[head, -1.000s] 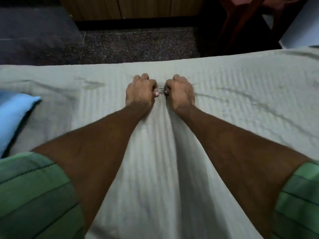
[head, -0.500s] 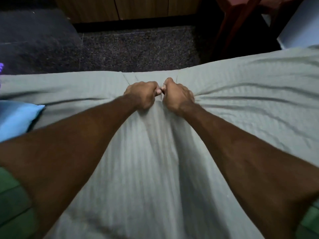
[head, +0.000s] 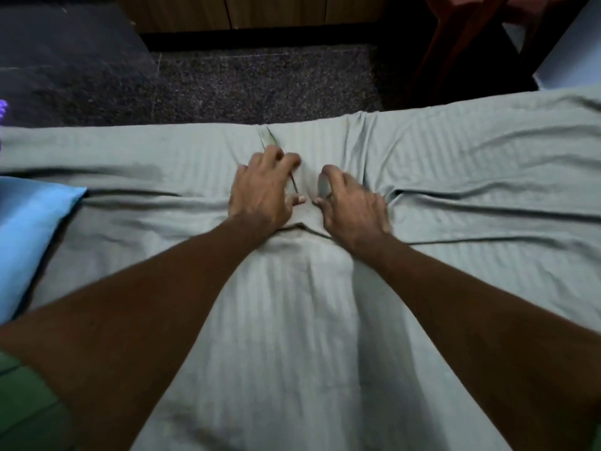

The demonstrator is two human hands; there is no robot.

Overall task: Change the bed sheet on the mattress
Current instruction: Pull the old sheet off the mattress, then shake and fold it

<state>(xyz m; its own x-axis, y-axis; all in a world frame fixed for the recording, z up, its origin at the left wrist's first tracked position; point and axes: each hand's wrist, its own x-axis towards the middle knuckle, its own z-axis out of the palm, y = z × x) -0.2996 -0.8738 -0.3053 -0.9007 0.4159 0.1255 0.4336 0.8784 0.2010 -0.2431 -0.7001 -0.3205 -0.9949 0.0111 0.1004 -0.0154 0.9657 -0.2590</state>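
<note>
Dark speckled floor (head: pixel 260 79) and wooden cabinet fronts (head: pixel 260 11) lie beyond the far edge of a bed, where a person leans across a pale green striped sheet (head: pixel 292 336) that covers the mattress from the near side to the far edge. Both forearms reach forward over the cloth. The left hand (head: pixel 260 196) rests on the sheet near the far edge with its fingers (head: pixel 276 157) bent and spread, the tips digging into the fabric, while the right hand (head: pixel 351 203) sits just beside it, its fingers curled into a gathered fold. Creases run outward to both sides from the two hands, which suggests the cloth is being bunched toward the middle, probably to draw it off or shift it across the mattress. Whether either hand truly pinches the fabric cannot be told, since motion blurs the fingertips. A blue pillow (head: pixel 29 236) lies at the left edge of the bed, touching the sheet. A dark red chair frame (head: pixel 455 43) stands on the floor beyond the bed to the right.
</note>
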